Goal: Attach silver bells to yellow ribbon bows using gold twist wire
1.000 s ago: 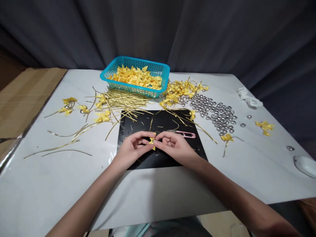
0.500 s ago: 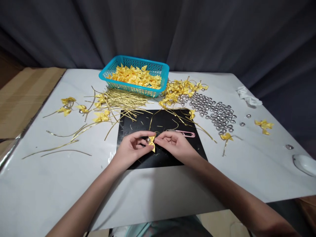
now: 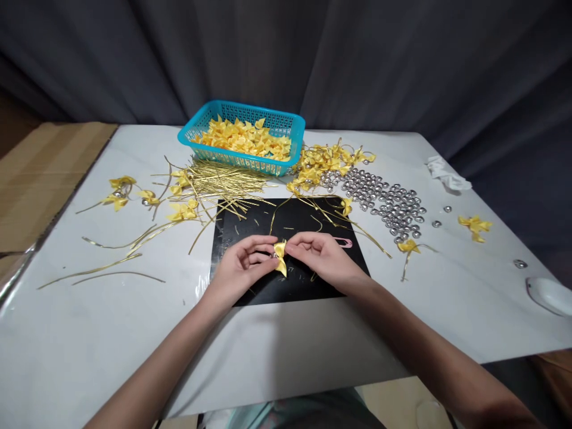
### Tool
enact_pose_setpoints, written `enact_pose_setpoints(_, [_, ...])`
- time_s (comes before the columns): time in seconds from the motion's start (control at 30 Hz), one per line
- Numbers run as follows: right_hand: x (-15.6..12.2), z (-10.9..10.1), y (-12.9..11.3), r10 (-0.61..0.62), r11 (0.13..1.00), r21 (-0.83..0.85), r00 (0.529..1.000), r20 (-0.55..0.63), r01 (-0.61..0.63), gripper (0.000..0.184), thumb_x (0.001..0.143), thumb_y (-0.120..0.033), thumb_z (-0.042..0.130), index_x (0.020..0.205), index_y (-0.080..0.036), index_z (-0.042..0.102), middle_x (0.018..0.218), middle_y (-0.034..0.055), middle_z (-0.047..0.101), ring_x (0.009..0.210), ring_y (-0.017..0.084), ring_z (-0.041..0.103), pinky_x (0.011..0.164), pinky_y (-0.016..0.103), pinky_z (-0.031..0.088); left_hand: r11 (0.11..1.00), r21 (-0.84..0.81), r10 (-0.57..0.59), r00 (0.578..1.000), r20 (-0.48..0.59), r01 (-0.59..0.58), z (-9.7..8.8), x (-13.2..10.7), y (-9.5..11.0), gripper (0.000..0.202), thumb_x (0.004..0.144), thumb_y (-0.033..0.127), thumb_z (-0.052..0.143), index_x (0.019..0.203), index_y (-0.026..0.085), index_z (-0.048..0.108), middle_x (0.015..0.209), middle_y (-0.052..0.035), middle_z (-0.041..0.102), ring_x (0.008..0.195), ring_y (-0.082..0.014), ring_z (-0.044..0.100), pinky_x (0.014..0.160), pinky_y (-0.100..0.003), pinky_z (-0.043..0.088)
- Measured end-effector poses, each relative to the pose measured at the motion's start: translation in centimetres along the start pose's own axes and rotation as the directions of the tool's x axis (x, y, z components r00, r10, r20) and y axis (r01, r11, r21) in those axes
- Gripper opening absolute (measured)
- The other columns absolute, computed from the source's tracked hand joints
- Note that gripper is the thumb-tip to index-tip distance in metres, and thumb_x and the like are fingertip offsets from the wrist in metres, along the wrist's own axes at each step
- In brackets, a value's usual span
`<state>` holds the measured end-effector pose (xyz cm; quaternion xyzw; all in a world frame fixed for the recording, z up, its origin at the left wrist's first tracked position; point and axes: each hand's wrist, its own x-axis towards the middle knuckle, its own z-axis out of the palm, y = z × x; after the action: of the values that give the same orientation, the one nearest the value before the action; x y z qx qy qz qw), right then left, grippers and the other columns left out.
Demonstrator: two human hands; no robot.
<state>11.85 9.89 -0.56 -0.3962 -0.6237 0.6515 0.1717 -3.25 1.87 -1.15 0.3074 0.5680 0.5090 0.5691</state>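
Note:
A yellow ribbon bow [image 3: 280, 266] with a small silver bead is pinched between the thumb and fingers of my left hand [image 3: 243, 262], above a black mat [image 3: 250, 292]. Thumb and forefinger of my right hand [image 3: 319, 253] are closed at the bow's right side. From under that hand a bit of gold twist tie [image 3: 313, 276] shows; most of its length is hidden by the fingers. Partly covered by the right hand, a pink-handled tool [image 3: 344, 242] lies on the mat.
Behind the mat, a blue basket [image 3: 241, 157] holds many yellow bows. In front of it lies a pile of gold twist ties [image 3: 223, 182]. Finished-looking bows with ties [image 3: 326, 159] and silver beads [image 3: 393, 205] spread to the right. A white computer mouse [image 3: 549, 295] sits at the right edge.
The bow has shifted slightly right and turned in my left fingers, its bead now less visible. My right hand has moved a little right, and a tie end now shows below it.

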Motion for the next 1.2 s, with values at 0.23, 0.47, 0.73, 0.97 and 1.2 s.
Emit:
enact_pose_setpoints(0.23, [-0.1,-1.4,-0.9,-0.061,0.988,-0.144,0.997,-0.05,0.053,0.032,0.076,-0.045,0.06,0.079,-0.013,0.062,0.059,-0.0031,0.047,0.05,0.005,0.034,0.046,0.02,0.024,0.982,-0.116,-0.143,0.989,0.038,0.146,0.0,-0.2,-0.2,0.03,0.06,0.017,0.072,0.09,0.018,0.067,0.079,0.0008,0.068,0.068,-0.0094,0.061,0.068,-0.02,0.047])
enact_pose_setpoints(0.47, [-0.2,-0.3,-0.6,-0.009,0.983,-0.183,0.997,0.074,0.022,0.043,0.068,-0.054,0.066,0.076,-0.012,0.06,0.051,-0.0076,0.03,0.047,0.005,0.025,0.044,0.021,0.016,0.977,-0.156,-0.145,0.989,0.002,0.143,0.2,-0.3,0.0,0.017,0.063,0.021,0.074,0.073,0.016,0.062,0.069,0.0018,0.068,0.069,-0.0077,0.062,0.065,-0.016,0.045])
enact_pose_setpoints(0.73, [-0.2,0.4,0.4,-0.005,0.99,-0.141,0.998,0.069,0.015,0.039,0.065,-0.046,0.072,0.077,-0.013,0.057,0.049,-0.0092,0.029,0.046,0.004,0.023,0.044,0.02,0.014,0.97,-0.174,-0.181,0.981,-0.067,0.167,0.2,0.0,-0.3,0.018,0.062,0.026,0.076,0.069,0.014,0.064,0.063,0.0026,0.066,0.059,-0.0058,0.057,0.061,-0.016,0.044])
enact_pose_setpoints(0.97, [0.0,0.4,0.4,-0.021,0.988,-0.151,1.0,-0.019,0.018,0.027,0.075,-0.037,0.06,0.08,-0.01,0.062,0.05,-0.0075,0.031,0.046,0.004,0.024,0.043,0.019,0.016,0.977,-0.138,-0.175,0.982,-0.078,0.163,0.3,0.0,-0.1,0.031,0.055,0.024,0.081,0.078,0.014,0.063,0.064,0.0035,0.065,0.06,-0.0055,0.058,0.058,-0.014,0.044])
enact_pose_setpoints(1.2, [0.0,0.6,0.7,-0.043,0.989,-0.145,0.999,-0.011,0.041,0.026,0.073,-0.035,0.061,0.079,-0.01,0.063,0.049,-0.0078,0.028,0.045,0.004,0.023,0.042,0.018,0.016,0.976,-0.139,-0.172,0.985,-0.013,0.169,0.6,-0.1,-0.3,0.03,0.058,0.02,0.078,0.083,0.013,0.063,0.068,0.0004,0.069,0.064,-0.0076,0.06,0.064,-0.016,0.045])
